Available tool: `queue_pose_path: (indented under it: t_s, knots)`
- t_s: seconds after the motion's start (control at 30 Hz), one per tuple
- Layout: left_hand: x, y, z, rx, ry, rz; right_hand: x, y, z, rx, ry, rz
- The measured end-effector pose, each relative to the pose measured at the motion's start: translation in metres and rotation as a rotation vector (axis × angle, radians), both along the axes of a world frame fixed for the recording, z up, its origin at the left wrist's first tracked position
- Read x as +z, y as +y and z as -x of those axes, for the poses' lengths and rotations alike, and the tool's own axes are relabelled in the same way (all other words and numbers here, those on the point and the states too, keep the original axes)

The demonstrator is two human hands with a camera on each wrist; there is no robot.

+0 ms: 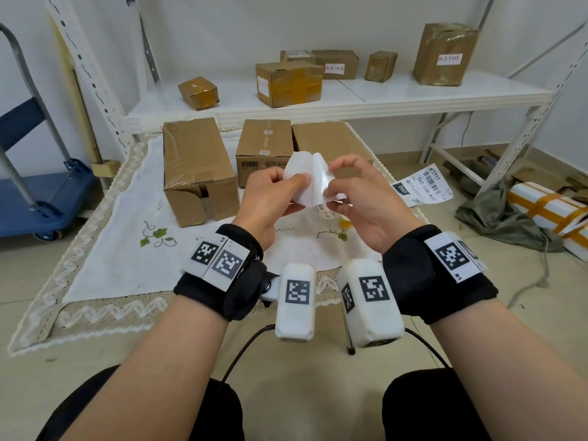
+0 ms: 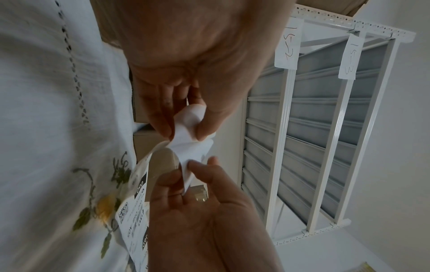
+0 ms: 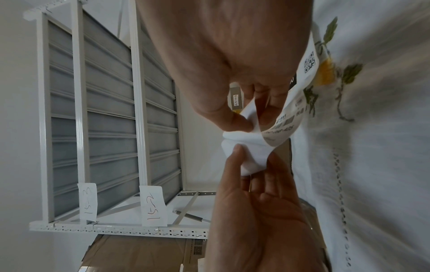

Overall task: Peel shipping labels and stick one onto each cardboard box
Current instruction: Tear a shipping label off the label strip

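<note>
Both grips pinch the shipping label (image 1: 307, 179) in the air above the surface, left hand (image 1: 270, 198) at 9 o'clock, right hand (image 1: 366, 198) at 3 o'clock, and the three cardboard boxes (image 1: 264, 148) lie just beyond at 12 o'clock.

White label (image 1: 305, 179), brown boxes (image 1: 197, 167) — white cloth (image 1: 127, 237), green-leaf embroidery.

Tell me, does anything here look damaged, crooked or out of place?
Yes. The big cardboard box on the left of the cloth has a torn, gaping flap at its near corner. A printed label hangs off the cloth's right edge. On the shelf, the small box sits tilted. The hands pinch a curled label sheet.
</note>
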State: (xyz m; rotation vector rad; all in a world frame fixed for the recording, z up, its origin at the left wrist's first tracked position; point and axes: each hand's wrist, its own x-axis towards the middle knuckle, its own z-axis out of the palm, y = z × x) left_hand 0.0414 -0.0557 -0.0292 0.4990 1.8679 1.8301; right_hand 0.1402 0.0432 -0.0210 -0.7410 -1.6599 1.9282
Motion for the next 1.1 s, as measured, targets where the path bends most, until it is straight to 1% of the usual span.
queue_pose_path:
  t_s: [0.13,0.3,0.67,0.93,1.1]
  knots:
    - [-0.0005,0.0009,0.0,0.032,0.007,-0.007,0.0017,-0.0019,-0.0017,0.057,0.015,0.005]
    - [-0.0004,0.0005,0.0004,0.019,-0.01,-0.011,0.0025,0.0007,-0.0016,0.059,0.019,0.055]
    - [0.0025,-0.0009,-0.0017,0.021,-0.035,0.008,-0.0011,0.0034,0.0001,0.074,0.053,0.075]
    - [0.0006,-0.0005,0.0025,0.012,-0.082,-0.025,0.0003,0.0053,0.0008,0.021,0.056,0.163]
    - [0.0016,0.0001,0.002,0.013,-0.124,-0.057,-0.0007,0.0062,0.0034,-0.009,-0.001,0.178]
